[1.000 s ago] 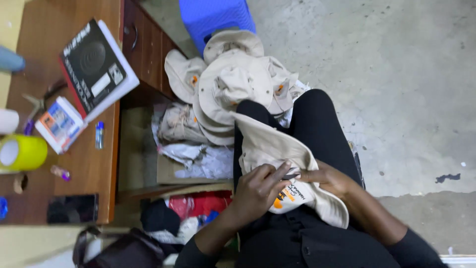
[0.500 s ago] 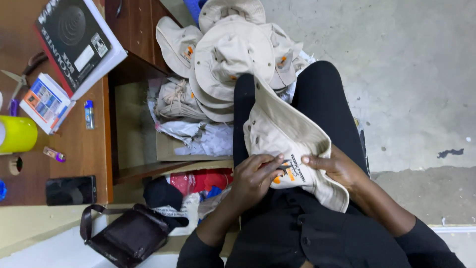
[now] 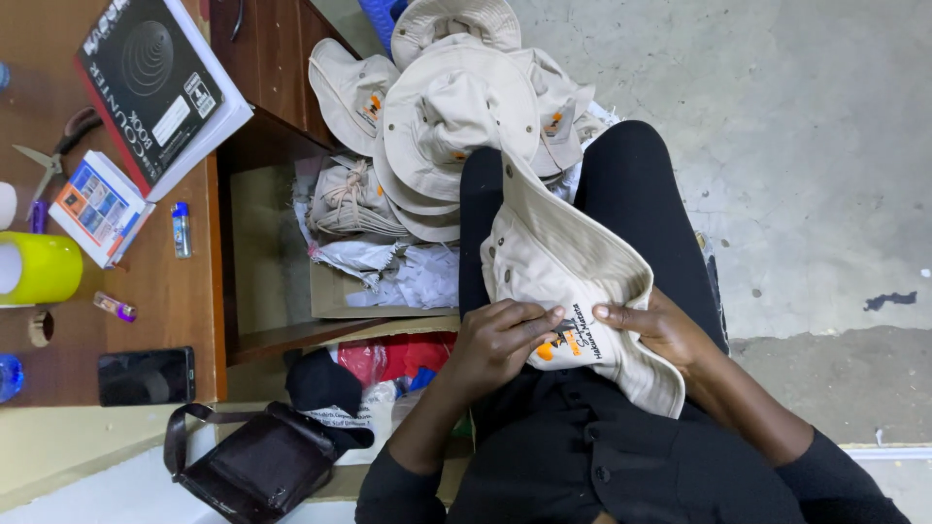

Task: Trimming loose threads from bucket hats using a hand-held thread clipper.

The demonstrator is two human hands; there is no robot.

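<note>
Beige hat (on lap) pinched by both hands: left, right.

the one head camera looks steeply down, close over the lap, with a desk left and concrete floor right.

Both hands, left hand and right hand, apparently pinch a beige hat.

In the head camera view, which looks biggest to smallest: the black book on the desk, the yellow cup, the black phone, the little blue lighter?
1. black book
2. black phone and yellow cup: look much alike, left unranked
3. blue lighter
</note>
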